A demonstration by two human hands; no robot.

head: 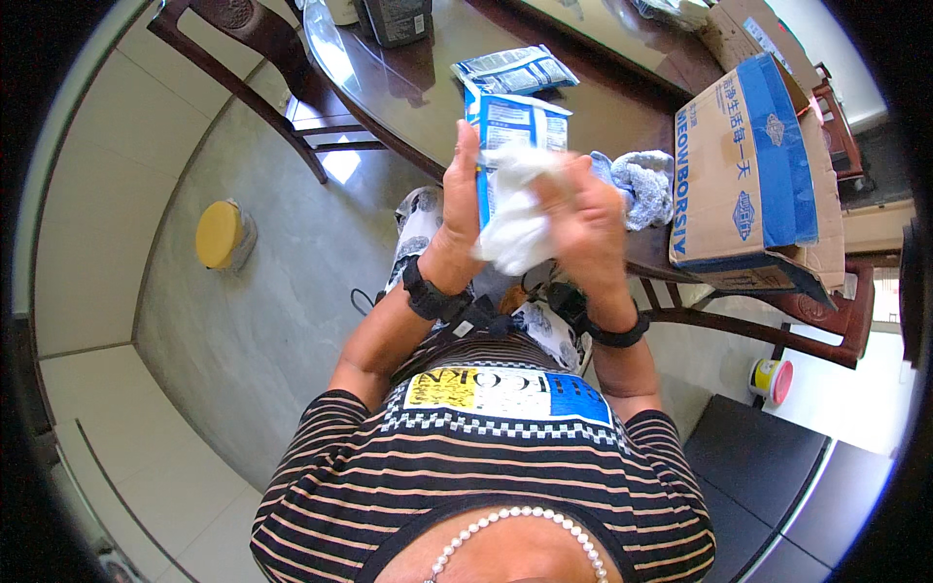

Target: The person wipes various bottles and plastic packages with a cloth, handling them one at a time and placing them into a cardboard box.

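My left hand (461, 200) holds a blue and white printed packet (508, 120) by its left side, above the near edge of the table. My right hand (587, 218), blurred, grips a crumpled white cloth or wipe (516, 211) that lies over the lower part of the packet. Beyond it, a second blue and white packet (517, 71) rests on the glass-topped table. A grey-blue fluffy cloth (643, 188) lies on the table just right of my right hand.
A cardboard box (718, 175) with blue tape stands open on the table (408, 95) at the right. A dark container (397, 22) is at the far left of the tabletop. Wooden chairs flank the table; a yellow-topped stool (219, 235) and a small tub (771, 381) are lower down.
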